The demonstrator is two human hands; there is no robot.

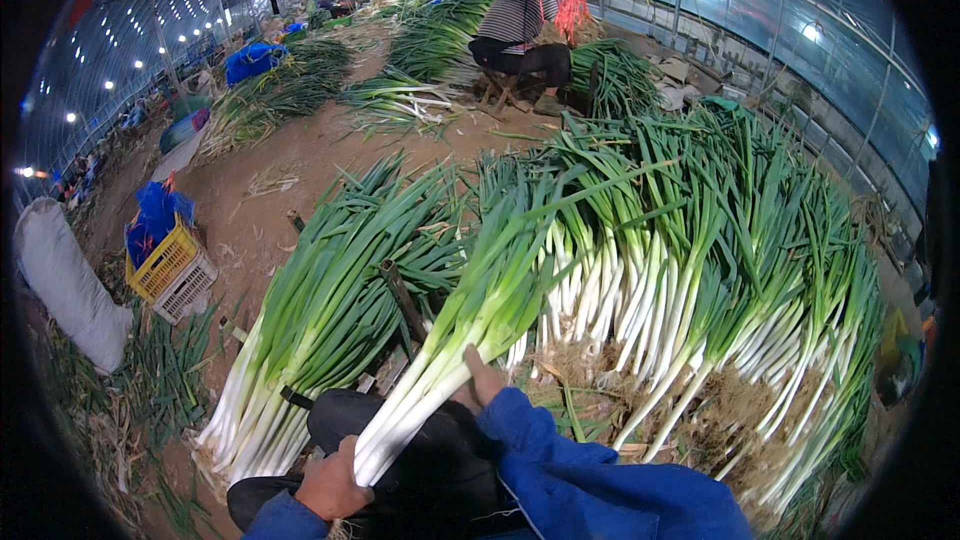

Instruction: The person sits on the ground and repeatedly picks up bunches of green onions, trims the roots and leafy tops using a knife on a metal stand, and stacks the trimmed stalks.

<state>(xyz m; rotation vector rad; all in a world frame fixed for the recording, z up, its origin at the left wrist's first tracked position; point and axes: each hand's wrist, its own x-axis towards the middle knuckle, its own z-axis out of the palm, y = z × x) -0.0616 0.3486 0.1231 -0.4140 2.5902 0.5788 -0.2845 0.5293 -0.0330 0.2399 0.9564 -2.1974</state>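
A bunch of long green onions lies slantwise across my lap, white stalks toward me and green leaves pointing up and right. My left hand grips the bunch around its lower white ends. Higher up, where white turns to green, my right hand holds it from the right side. To the left rests a pile of green onions with clean white stalks, against a rusty metal post. On my right spreads a large heap of green onions, many with soil-covered roots.
A yellow plastic crate with blue mesh stands at left beside a stuffed white sack. Ahead, a person in a striped top sits on a low stool among more onions. Red strips hang there. Leaf scraps litter the soil floor.
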